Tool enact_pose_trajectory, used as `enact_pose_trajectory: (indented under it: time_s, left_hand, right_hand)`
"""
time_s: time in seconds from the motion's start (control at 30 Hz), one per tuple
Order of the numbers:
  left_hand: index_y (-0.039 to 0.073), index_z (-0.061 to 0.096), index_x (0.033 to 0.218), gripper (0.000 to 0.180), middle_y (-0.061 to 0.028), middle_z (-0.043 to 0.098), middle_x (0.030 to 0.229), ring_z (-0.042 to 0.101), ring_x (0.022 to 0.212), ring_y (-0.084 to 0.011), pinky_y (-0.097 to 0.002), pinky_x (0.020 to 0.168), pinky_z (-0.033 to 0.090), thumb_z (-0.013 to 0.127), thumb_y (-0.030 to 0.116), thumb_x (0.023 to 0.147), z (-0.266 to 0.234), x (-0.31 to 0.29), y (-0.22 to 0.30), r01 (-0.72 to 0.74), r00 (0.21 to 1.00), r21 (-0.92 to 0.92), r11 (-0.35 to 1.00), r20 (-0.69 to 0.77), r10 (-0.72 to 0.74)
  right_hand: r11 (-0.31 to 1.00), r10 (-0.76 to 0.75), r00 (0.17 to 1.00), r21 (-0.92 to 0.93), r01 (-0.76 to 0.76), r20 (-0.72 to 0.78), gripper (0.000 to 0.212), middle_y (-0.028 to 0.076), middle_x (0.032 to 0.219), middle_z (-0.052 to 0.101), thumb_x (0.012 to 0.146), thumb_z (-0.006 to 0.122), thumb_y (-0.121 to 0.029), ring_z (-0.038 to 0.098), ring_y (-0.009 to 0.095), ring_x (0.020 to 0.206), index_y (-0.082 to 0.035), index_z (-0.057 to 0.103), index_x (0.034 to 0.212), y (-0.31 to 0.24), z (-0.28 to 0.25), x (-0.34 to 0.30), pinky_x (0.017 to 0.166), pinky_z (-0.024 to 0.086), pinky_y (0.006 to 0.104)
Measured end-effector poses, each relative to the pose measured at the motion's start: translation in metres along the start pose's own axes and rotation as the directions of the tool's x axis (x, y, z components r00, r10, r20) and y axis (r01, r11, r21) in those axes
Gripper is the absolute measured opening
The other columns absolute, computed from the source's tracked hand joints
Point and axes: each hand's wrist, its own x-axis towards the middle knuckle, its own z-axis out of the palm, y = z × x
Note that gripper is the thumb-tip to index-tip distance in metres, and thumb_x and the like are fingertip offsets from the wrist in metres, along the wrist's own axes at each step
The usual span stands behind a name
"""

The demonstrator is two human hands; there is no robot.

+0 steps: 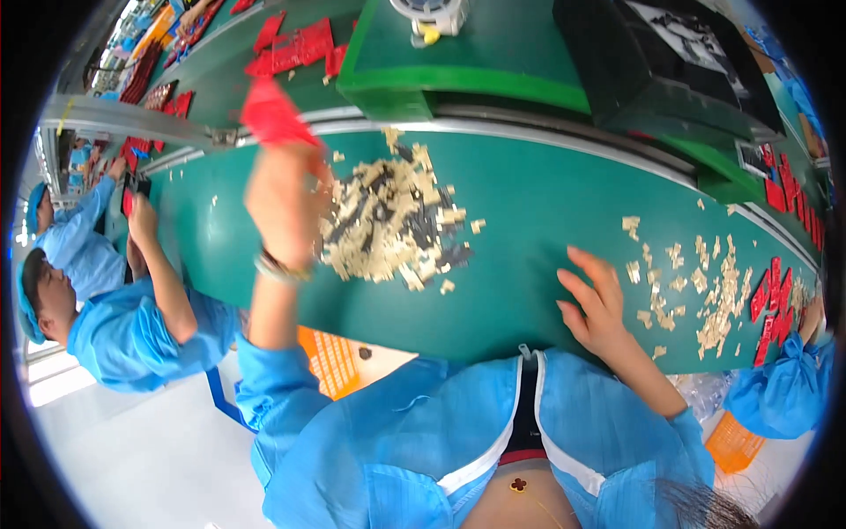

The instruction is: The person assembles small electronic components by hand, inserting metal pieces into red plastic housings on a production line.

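My left hand [284, 207] is raised at the far left of the green work surface, blurred by motion, its fingers closed on a red flat piece [275, 113]. What kind of piece it is I cannot make out. Just right of that hand lies a heap of small cream and dark grey pieces [388, 220]. My right hand [601, 304] hovers near the front edge, fingers spread and holding nothing. Beyond its fingertips, to the right, small cream pieces [723, 300] are scattered.
A metal rail [529, 139] runs behind the green table [520, 203]. Past it are a green raised platform [493, 66], a black box [670, 70] and red flat pieces [304, 46]. Co-workers in blue sit left [132, 335] and right. More red pieces [772, 309] lie far right.
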Motion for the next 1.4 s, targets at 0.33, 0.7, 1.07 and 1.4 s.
enact_pose_trajectory:
  time_s: [0.33, 0.7, 1.07, 1.4]
  left_hand:
    - [0.004, 0.064, 0.089, 0.016, -0.0105, 0.062, 0.086, 0.062, 0.08, -0.0299, -0.0379, 0.064, 0.05, 0.071, 0.008, 0.074, -0.001, -0.084, 0.134, 0.187, 0.92, -0.368, 0.911, 0.392, -0.03]
    - [0.002, 0.06, 0.085, 0.015, -0.0091, 0.06, 0.088, 0.055, 0.082, -0.0279, -0.0378, 0.07, 0.044, 0.07, -0.001, 0.075, 0.005, -0.073, 0.112, 0.17, 0.931, -0.477, 0.862, 0.365, 0.018]
    - [0.009, 0.065, 0.084, 0.019, -0.0021, 0.06, 0.085, 0.058, 0.086, -0.0219, -0.0367, 0.073, 0.043, 0.075, 0.011, 0.068, -0.007, -0.083, 0.136, -0.349, 0.937, -0.193, 0.917, -0.044, 0.347]
    - [0.001, 0.063, 0.091, 0.021, -0.0056, 0.066, 0.086, 0.059, 0.069, -0.0096, -0.0237, 0.062, 0.048, 0.077, 0.012, 0.079, 0.006, -0.076, 0.155, 0.518, 0.855, -0.776, 0.361, 0.483, -0.189]
  right_hand:
    - [0.995, 0.046, 0.904, -0.103, -0.002, 0.424, 0.051, 0.013, 0.147, 0.039, 0.082, 0.065, -0.022, 0.034, 0.032, 0.138, -0.015, 0.054, 0.131, -0.008, -0.009, -0.051, 0.112, 0.025, 0.0501]
    - [0.995, 0.046, 0.99, -0.094, -0.034, 0.135, 0.042, 0.015, 0.14, 0.045, 0.077, 0.067, -0.014, 0.043, 0.033, 0.13, -0.01, 0.061, 0.119, -0.018, -0.008, -0.039, 0.106, 0.033, 0.0486]
    - [0.184, 0.323, 0.734, 0.721, -0.668, 0.597, 0.02, 0.002, 0.091, 0.064, 0.094, 0.059, -0.009, 0.056, 0.006, 0.068, 0.0, 0.062, 0.111, -0.029, 0.036, 0.056, 0.063, 0.046, 0.0199]
    - [0.718, 0.222, 0.931, 0.597, -0.357, 0.289, 0.003, 0.006, 0.079, 0.063, 0.086, 0.062, 0.0, 0.061, 0.012, 0.071, -0.001, 0.06, 0.088, -0.027, -0.005, 0.06, 0.062, 0.048, 0.0248]
